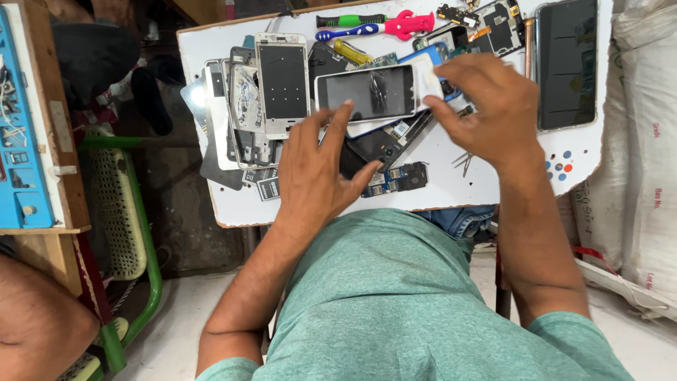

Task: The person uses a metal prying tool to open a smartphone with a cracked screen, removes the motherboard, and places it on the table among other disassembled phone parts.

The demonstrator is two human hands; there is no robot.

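head view: both hands hold a white rectangular smartphone with a dark glass screen (pixel 374 92) above the white worktable (pixel 444 190). left hand (pixel 317 166) spreads its fingers, index tip on the phone's lower edge; right hand (pixel 486 106) pinches its right end. just below the phone lie a black phone frame (pixel 384 141) and loose metal tweezers (pixel 464 162). a slipping pinch could drop the phone onto them, cracking glass.

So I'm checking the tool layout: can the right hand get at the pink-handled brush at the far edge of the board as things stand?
Probably yes. The right hand is gripping the white phone, but the pink-handled brush lies just beyond it on the white board, uncovered, with only small parts between. It would have to let go of the phone first.
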